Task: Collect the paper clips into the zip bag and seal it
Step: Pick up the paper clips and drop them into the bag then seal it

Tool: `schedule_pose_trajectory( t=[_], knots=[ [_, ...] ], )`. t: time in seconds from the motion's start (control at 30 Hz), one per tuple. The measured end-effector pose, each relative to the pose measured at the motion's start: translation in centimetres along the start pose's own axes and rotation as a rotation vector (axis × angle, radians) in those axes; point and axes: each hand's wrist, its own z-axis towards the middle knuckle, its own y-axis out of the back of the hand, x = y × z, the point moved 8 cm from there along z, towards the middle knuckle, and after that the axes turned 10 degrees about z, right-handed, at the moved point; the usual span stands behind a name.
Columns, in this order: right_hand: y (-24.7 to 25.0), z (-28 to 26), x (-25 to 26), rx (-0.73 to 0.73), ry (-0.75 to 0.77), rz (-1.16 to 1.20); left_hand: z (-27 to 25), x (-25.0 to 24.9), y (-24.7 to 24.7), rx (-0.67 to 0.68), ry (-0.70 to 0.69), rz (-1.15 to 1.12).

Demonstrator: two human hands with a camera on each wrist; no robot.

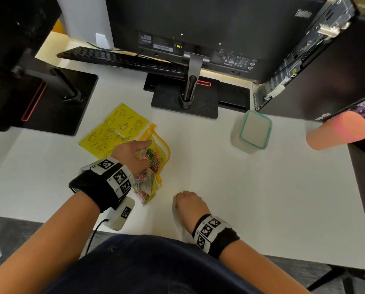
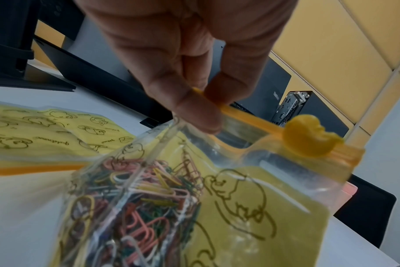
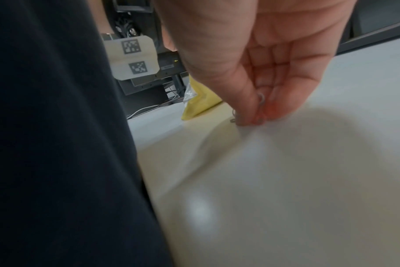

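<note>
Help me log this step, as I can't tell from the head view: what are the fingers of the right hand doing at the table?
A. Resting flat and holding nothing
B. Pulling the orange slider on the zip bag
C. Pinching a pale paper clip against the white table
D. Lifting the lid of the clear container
C: the right wrist view shows the right hand pinching a pale paper clip at the white table, apart from the zip bag.

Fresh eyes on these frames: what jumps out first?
The yellow zip bag, stuffed with coloured paper clips, sits mid-desk in front of the monitor stand, its orange top strip pinched by the left hand. Nearer the desk's front edge, the right hand pinches a pale paper clip right at the white desk surface. To the right stand a teal-rimmed container and a pink cup.
</note>
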Motion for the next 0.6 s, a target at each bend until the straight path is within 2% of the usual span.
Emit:
schedule_pose_trajectory(
  t=[0.2,0.37,0.6],
  knots=[
    [-0.6,0.0,0.7,0.039,0.025,-0.083,-0.3,0.3,0.6,-0.015,0.017,-0.013],
    [-1.6,-0.6,0.2,-0.015,0.131,-0.071,-0.4,1.1,1.2,-0.036,0.036,-0.014],
    [-0.3,-0.6,-1.4,-0.079,-0.008,0.112,-0.4,1.7,1.2,-0.037,0.039,-0.014]
  ],
)
